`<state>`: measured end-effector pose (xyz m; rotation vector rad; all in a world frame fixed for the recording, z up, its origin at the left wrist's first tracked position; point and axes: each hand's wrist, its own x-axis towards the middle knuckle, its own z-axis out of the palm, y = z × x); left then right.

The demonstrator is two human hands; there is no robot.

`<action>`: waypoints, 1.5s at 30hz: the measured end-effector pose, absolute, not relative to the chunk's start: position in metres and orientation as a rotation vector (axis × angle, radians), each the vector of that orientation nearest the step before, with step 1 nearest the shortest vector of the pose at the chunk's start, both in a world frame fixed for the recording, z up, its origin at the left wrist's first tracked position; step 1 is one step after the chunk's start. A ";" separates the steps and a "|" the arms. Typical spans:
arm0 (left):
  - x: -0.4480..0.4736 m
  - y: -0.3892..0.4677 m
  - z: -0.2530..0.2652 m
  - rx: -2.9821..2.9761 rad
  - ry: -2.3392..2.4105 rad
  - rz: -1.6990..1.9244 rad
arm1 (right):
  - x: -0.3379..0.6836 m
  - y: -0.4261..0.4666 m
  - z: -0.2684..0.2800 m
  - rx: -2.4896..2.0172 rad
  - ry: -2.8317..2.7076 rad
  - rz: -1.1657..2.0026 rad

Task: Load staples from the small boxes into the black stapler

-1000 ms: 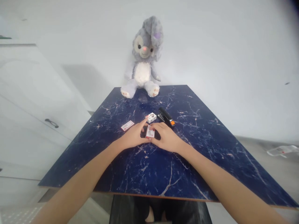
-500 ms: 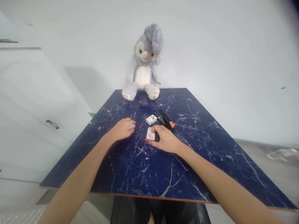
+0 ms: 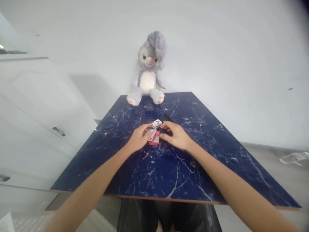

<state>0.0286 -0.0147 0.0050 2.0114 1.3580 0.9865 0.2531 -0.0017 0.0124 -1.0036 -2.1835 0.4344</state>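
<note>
My left hand [image 3: 139,138] is closed on a small red-and-white box [image 3: 153,136], thumb on its top. This box lies over a second red-and-white box [image 3: 154,143], of which mainly the red front edge shows. Just behind them sits a white box with dark print [image 3: 156,124], close to my left fingertips. My right hand [image 3: 177,135] is open to the right of the boxes, thumb and forefinger apart, with the thumb tip close to the held box; I cannot tell whether it touches. A black stapler [image 3: 169,118] is partly hidden behind my right hand.
A grey plush rabbit [image 3: 148,74] sits at the far edge of the blue marbled table [image 3: 154,177], against a white wall. White cabinets [image 3: 36,122] with dark handles stand on the left. A clear plastic item [image 3: 293,158] lies on the floor at right.
My left hand has moved right with its box, bringing it over the other red-and-white box. My right hand has let go of that lower box and shifted slightly right.
</note>
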 end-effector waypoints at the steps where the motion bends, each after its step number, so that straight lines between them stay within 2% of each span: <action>1: 0.024 -0.013 0.006 1.983 1.342 0.956 | 0.252 0.004 0.018 -1.089 -2.155 0.392; 5: 0.007 -0.007 0.006 1.882 1.307 0.794 | 0.219 0.035 0.031 -1.486 -2.167 0.101; 10: 0.001 -0.007 0.004 1.936 1.086 0.642 | 0.175 0.061 0.030 -1.818 -2.345 0.125; 14: -0.003 -0.011 0.010 2.064 0.976 0.619 | 0.182 0.053 0.033 -1.814 -2.300 0.065; 19: -0.005 -0.013 0.021 1.988 1.199 1.025 | 0.231 0.016 0.037 -1.498 -2.033 0.060; 21: 0.001 -0.015 0.022 2.049 1.180 1.080 | 0.252 0.001 0.030 -1.469 -1.897 0.078; 24: 0.017 -0.020 0.013 2.333 1.076 0.947 | 0.270 -0.013 0.012 -1.361 -1.762 0.161; 29: 0.033 -0.025 -0.008 2.529 0.998 0.708 | 0.269 -0.011 -0.005 -1.097 -1.979 0.159; 36: 0.017 -0.017 -0.003 2.291 1.007 0.720 | 0.245 0.025 0.015 -1.244 -2.043 0.046; 40: 0.012 -0.014 0.000 2.089 0.951 0.761 | 0.241 0.037 0.023 -1.249 -2.201 0.089; 43: 0.013 -0.013 0.000 2.064 0.989 0.758 | 0.254 0.040 0.021 -1.261 -2.042 0.148; 45: 0.015 -0.013 -0.002 2.058 1.035 0.733 | 0.263 0.040 0.018 -1.423 -1.936 0.250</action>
